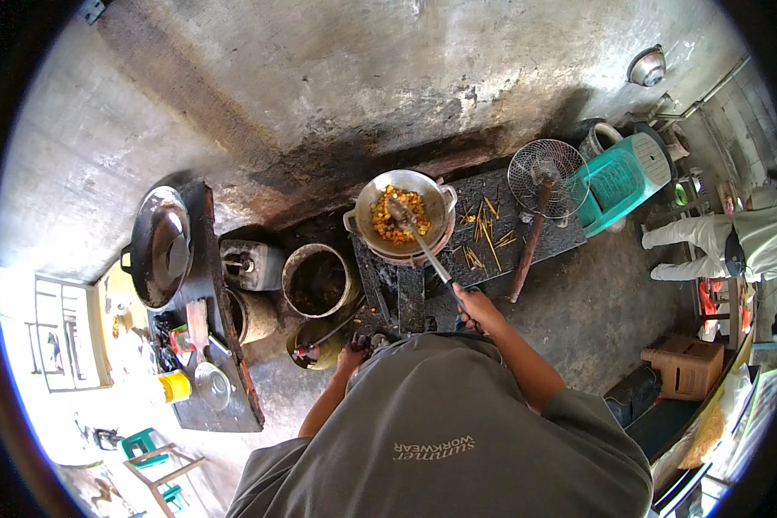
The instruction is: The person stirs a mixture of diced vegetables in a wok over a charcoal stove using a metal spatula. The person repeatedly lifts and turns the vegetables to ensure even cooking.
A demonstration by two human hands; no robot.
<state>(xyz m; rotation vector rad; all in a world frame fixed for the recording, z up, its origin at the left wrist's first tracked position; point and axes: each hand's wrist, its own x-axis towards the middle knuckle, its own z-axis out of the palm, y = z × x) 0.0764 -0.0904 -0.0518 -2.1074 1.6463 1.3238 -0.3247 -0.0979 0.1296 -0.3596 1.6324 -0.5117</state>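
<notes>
My right hand (478, 308) grips the dark handle of a long metal cooking ladle (431, 257). The ladle's head rests among diced orange and yellow food pieces (398, 234) in a two-handled metal wok (435, 194). Beneath the wok is a round clay-coloured stove (441, 241), mostly hidden by it. Low at my waist, my left hand (353, 357) is beside something dark and crumpled, possibly a cloth; whether the fingers hold it is unclear. Just left of that hand stands a yellowish-green gas cylinder (327, 360) with a hose and red fitting.
On the dark slab (518, 254) lie thin sticks (485, 233) and a wire strainer (532, 234) with a wooden handle. A green plastic stool (621, 181) is beyond. Leftward stand a bucket (348, 285) and a dark table (217, 324) bearing a large pan (162, 249). A person (719, 239) is far right.
</notes>
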